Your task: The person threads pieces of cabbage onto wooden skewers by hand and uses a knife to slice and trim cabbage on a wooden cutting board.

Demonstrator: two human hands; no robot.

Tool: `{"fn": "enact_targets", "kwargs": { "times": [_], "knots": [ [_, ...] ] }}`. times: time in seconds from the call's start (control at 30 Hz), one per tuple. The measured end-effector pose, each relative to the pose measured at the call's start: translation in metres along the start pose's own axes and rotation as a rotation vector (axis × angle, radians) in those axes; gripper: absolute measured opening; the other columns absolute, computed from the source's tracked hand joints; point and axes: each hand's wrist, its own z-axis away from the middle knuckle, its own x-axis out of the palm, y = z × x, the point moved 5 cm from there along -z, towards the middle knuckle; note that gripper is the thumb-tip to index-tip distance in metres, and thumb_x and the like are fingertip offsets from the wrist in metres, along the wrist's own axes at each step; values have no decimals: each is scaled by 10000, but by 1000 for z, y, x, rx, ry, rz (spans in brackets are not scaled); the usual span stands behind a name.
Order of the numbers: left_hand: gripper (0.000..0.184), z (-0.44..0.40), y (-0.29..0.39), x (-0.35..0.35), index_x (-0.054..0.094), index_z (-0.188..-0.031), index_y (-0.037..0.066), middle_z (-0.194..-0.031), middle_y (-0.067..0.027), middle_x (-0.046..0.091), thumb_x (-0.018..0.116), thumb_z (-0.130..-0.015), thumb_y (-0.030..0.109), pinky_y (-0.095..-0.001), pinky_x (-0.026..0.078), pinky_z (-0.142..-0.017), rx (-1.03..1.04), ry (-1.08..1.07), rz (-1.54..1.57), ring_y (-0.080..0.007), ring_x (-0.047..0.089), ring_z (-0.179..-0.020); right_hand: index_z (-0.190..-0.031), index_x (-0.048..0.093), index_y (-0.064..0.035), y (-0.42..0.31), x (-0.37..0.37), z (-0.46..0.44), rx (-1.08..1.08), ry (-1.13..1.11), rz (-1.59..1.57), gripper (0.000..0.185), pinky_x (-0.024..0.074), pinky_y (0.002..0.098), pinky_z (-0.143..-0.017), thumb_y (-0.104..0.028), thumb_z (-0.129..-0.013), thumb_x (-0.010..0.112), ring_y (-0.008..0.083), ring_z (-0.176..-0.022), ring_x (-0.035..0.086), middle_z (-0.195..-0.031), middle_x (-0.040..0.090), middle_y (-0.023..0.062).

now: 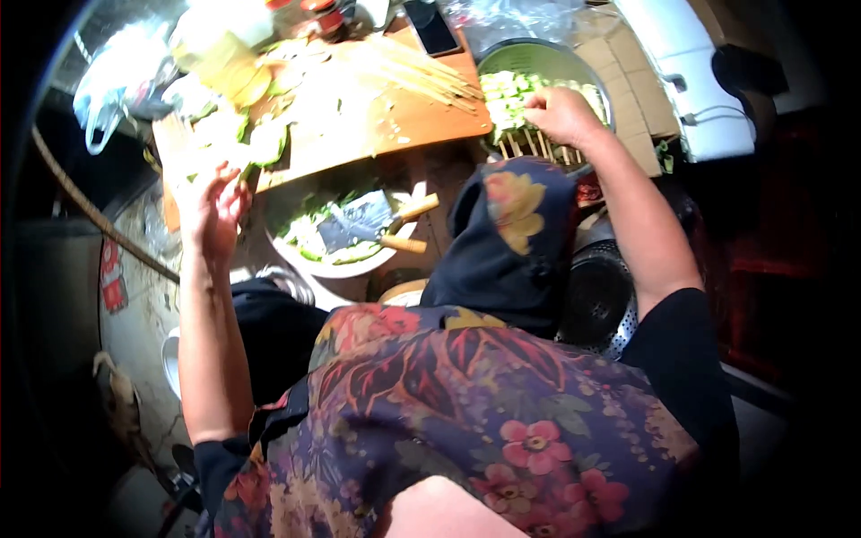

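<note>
My right hand [562, 117] is over a metal bowl [592, 72] at the upper right, its fingers closed on something I cannot make out. Pale green vegetable pieces on wooden skewers [538, 146] fill that bowl. My left hand [220, 202] is raised at the left edge of an orange board [404, 121], fingers apart and nothing visible in them. Close to it on the board lie green leaves [267, 143]. Bare wooden sticks [430, 79] are spread across the board's upper right part, in bright glare.
Below the board, a white basin [345, 267] holds cut greens and two cleavers [363, 220] with wooden handles. A phone [431, 29] lies at the board's top edge. A plastic bag [121, 81] sits upper left, a perforated metal colander [601, 291] beside my right knee.
</note>
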Motion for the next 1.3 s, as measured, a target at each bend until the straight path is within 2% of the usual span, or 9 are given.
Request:
{"fn": "enact_targets", "kwargs": {
  "times": [0.2,0.3,0.33,0.67,0.77,0.87,0.97,1.13,1.3],
  "knots": [
    [324,-32,15,-15,578,-1119,20,-884,-80,637,616,-821,141,-240,537,-534,129,88,-346,-145,631,-667,-994,672,-53,-161,73,14,-495,-367,203,285,515,399,-791,-242,-798,588,330,-898,646,-962,673,172],
    [307,-39,18,-13,612,-1111,34,-893,-57,644,618,-831,159,-238,509,-541,86,70,-621,-115,616,-656,-943,677,-36,-195,153,39,-481,-716,465,237,523,434,-741,-163,-763,590,320,-853,656,-851,673,188],
    [328,-41,19,-11,609,-1124,35,-894,-47,643,632,-823,163,-240,501,-556,108,33,-678,-108,610,-655,-846,715,-36,-200,165,45,-435,-685,456,183,532,409,-733,-147,-746,609,297,-850,674,-904,689,159],
    [321,-61,15,-5,603,-1079,45,-874,-59,632,666,-806,203,-241,464,-577,266,-86,-1182,-94,538,-655,-1098,646,-56,-141,280,13,-343,-518,501,301,420,395,-950,-178,-860,510,268,-1098,553,-1140,604,138],
    [326,-51,29,4,600,-1055,31,-848,-67,633,673,-794,212,-250,468,-585,338,-85,-1205,-102,553,-667,-1077,649,-40,-146,280,9,-455,-627,544,310,475,390,-900,-169,-807,569,290,-1038,618,-1102,643,163],
    [337,-22,56,29,605,-1053,24,-822,-79,640,678,-780,208,-247,469,-605,368,-495,-963,-101,567,-682,-982,638,-23,-171,254,13,-495,-696,520,337,501,395,-859,-281,-765,630,316,-985,626,-1015,645,191],
    [315,-40,41,26,623,-1041,26,-811,-94,650,661,-776,192,-259,476,-627,113,-319,-896,-117,584,-696,-957,637,-23,-193,228,13,-505,-739,502,397,511,398,-841,-346,-726,660,325,-934,640,-962,655,189],
    [298,-55,41,15,650,-1041,45,-882,-143,674,620,-783,189,-339,497,-735,591,-341,-1122,-239,635,-809,-937,647,-37,-205,172,13,-481,-748,597,354,519,416,-812,-307,-708,654,334,-895,647,-941,657,184],
    [304,-87,28,6,648,-1014,53,-904,-162,667,607,-746,191,-376,501,-761,508,66,-1420,-278,645,-853,-877,680,-14,-206,100,14,-403,-781,467,302,519,409,-756,-243,-690,619,334,-823,655,-844,668,209]
  ]
}}
